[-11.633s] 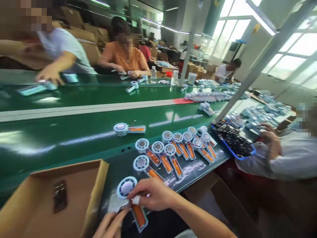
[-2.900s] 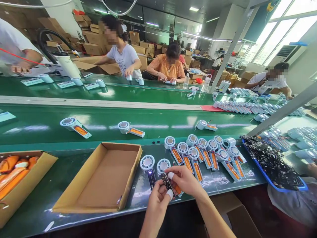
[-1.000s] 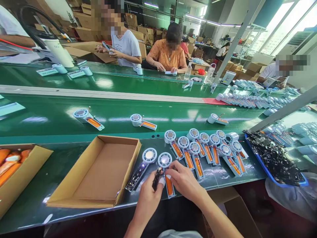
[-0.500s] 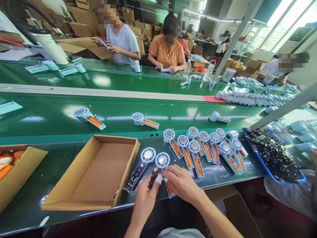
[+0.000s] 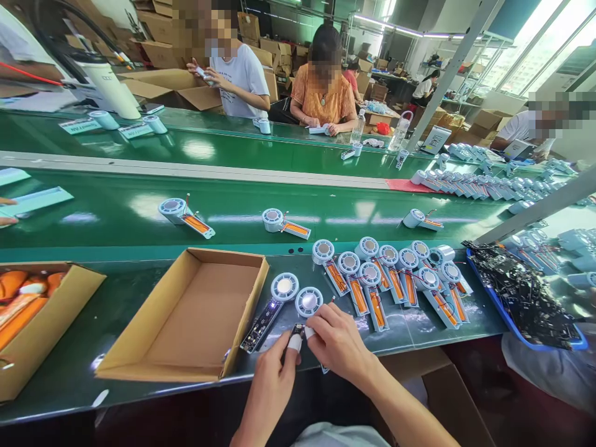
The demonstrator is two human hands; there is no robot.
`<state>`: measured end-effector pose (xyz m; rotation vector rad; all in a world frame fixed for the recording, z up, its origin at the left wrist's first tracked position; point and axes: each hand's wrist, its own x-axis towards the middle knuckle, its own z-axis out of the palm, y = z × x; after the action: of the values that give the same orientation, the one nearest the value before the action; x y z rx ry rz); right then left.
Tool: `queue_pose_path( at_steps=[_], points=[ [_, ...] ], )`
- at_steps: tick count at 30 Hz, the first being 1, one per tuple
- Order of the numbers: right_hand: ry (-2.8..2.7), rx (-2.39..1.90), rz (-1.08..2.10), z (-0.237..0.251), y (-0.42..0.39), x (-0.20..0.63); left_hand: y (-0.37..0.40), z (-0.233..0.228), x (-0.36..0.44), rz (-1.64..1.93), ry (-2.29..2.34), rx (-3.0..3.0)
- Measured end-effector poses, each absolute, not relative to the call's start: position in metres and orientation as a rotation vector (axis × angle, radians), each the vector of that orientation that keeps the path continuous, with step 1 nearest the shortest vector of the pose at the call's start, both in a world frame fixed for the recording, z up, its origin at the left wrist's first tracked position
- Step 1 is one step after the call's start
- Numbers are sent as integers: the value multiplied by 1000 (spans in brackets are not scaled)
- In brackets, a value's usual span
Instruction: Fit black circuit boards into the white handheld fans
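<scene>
My left hand [image 5: 274, 369] pinches a small black circuit board [image 5: 298, 329] between thumb and fingers, white covers on its tips. Against the board's end, my right hand [image 5: 342, 340] has thumb and forefinger closed; what they hold, if anything, is hidden. Just beyond both hands lies a light-blue handheld fan [image 5: 309, 302], its handle mostly covered by my right hand. A thin red wire end pokes up beside that hand. To the left rests another fan [image 5: 284, 287] whose handle carries a black board [image 5: 261, 326] with a small lit spot.
An open cardboard tray [image 5: 195, 316] stands left, beside a box [image 5: 69, 335] of orange parts. Several fans [image 5: 370, 273] with orange-filled handles lie right, before a blue bin [image 5: 580, 343] of black boards. Fans sit on the green belt [image 5: 233, 205]; co-workers sit opposite.
The board has tipped between my hands, and my right fingertips are now at its end. The view has shifted slightly left. A co-worker's hand appears at the far left by light-blue pieces.
</scene>
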<state>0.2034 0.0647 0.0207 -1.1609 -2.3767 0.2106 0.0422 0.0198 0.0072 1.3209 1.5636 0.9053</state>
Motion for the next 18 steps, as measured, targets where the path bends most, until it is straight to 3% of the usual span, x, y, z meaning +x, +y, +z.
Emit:
queue_pose_path(
  at_steps=[11, 18],
  points=[
    [-2377, -1245, 100, 18, 59, 194, 17, -5, 48, 927, 1641, 1557],
    [-2407, -1334, 157, 22, 57, 191, 16, -22, 40, 1086, 1596, 2058]
  ],
)
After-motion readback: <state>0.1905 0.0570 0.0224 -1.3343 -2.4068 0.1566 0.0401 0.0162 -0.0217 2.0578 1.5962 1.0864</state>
